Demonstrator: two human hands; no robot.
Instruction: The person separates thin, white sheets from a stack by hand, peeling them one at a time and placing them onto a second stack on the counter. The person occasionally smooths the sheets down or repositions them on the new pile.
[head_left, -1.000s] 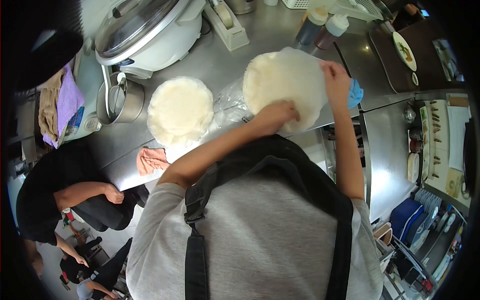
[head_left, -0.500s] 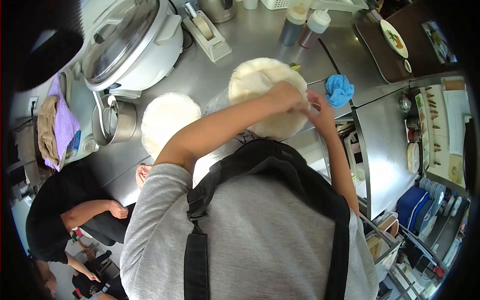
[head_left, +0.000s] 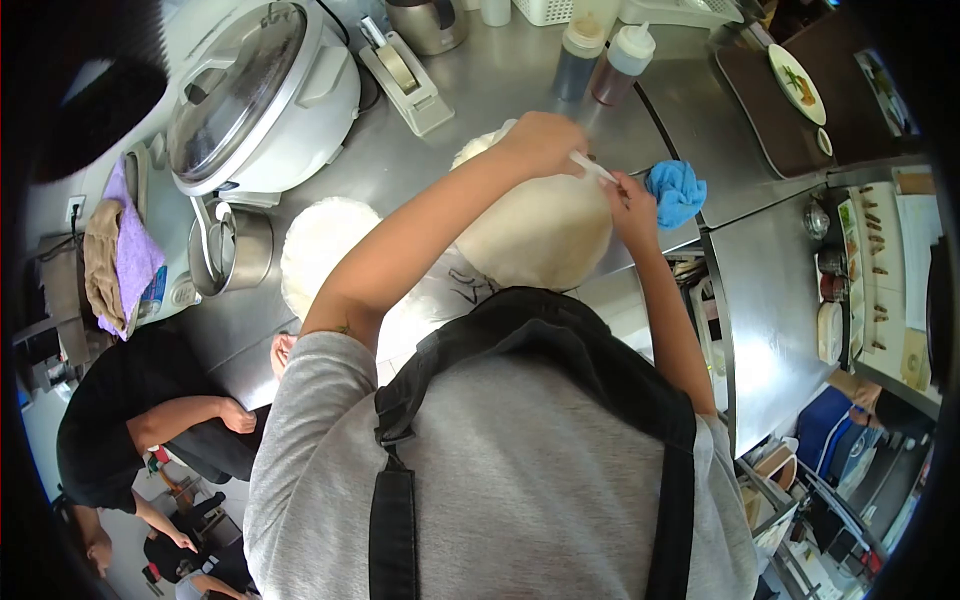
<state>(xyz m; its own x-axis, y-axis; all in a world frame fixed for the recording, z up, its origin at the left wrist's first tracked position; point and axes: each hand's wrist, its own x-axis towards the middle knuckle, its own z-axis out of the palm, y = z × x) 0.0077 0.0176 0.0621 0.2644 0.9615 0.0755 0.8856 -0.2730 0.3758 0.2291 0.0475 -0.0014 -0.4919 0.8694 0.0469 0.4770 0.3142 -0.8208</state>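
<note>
A large, round, pale bundle lies on the steel counter in front of me and looks wrapped in thin plastic. My left hand reaches across its far side with the fingers closed. Between my hands stretches a narrow, twisted white strip, which looks like the gathered end of the wrapping. My right hand pinches the strip's other end, beside a crumpled blue cloth. A second round white bundle sits to the left, partly behind my left forearm.
A large white cooker and a metal pot stand at left. Toward the back are a tape dispenser and two sauce bottles. A brown tray holds a plate. Another person stands close on my left.
My left hand has moved up and away from me. The white strip now shows pulled out between both hands, and the near bundle's surface looks smoother. Another person's hands have appeared at far right.
</note>
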